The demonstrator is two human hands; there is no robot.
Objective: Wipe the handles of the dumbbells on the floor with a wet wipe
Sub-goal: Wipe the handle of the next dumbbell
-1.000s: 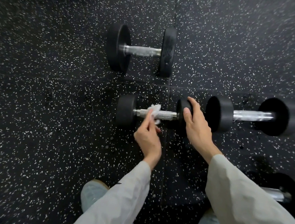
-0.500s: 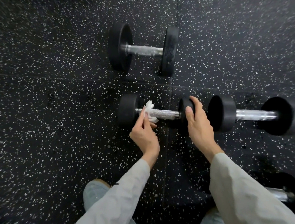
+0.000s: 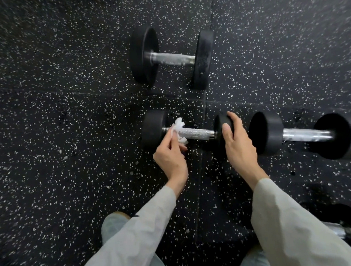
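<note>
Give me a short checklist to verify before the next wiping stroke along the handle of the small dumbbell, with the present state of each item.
1. Crumpled white wet wipe lies on the knurled metal handle of the small black dumbbell: ok, at its left end.
2. Left hand pinches the wipe: ok.
3. Right hand rests on the right weight to steady the dumbbell: ok.
4. Handle free ahead of the wipe, toward the right weight: ok, bare metal shows.
5. Wipe wraps under the handle: cannot tell, the underside is hidden.
6. Neighbouring black dumbbell on the right leaves room for the right hand: ok, they are apart.
</note>
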